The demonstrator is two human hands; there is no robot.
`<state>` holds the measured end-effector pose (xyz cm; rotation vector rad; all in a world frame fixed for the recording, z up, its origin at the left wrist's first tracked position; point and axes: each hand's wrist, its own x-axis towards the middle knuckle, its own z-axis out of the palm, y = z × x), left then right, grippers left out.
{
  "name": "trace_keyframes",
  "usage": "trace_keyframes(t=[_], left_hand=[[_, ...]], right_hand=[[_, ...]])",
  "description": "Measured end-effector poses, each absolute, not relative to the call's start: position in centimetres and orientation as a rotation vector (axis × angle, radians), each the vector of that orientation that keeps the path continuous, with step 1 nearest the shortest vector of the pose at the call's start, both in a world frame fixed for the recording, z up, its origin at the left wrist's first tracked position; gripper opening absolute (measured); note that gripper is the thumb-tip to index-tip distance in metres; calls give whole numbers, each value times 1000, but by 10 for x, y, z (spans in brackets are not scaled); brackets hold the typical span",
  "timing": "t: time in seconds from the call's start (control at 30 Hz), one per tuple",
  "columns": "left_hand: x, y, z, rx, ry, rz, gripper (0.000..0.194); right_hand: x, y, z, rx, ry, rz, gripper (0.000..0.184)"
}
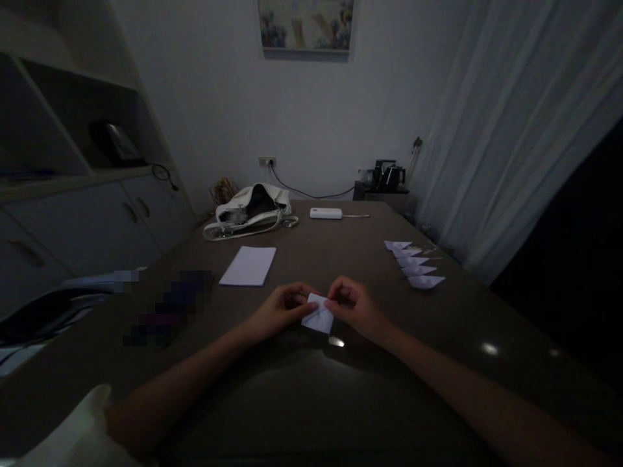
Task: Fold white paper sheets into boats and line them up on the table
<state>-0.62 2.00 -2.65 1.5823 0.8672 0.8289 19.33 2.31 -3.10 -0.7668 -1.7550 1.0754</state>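
Though pale, paper [320,320] partly behind thumbs [335,307].

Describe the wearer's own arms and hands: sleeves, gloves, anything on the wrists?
The left hand and right hand are ungloved. A loose, off-white fabric sleeve covers the upper part of the visible left arm; the right arm shows no sleeve in frame. No watch, bracelet or cable is visible on either wrist, though the light is dim.

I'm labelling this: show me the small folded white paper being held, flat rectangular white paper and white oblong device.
Small folded white paper [318,318]: head view, middle of its face.
Flat rectangular white paper [248,266]: head view, middle of its top.
White oblong device [326,213]: head view, its body.
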Motion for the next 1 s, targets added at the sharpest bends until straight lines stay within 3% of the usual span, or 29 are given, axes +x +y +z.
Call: trace_keyframes(t=[1.0], left_hand=[[-4,21,-25,1512,963,826,32]], right_hand=[[194,28,-30,-881,-1848,901,20]])
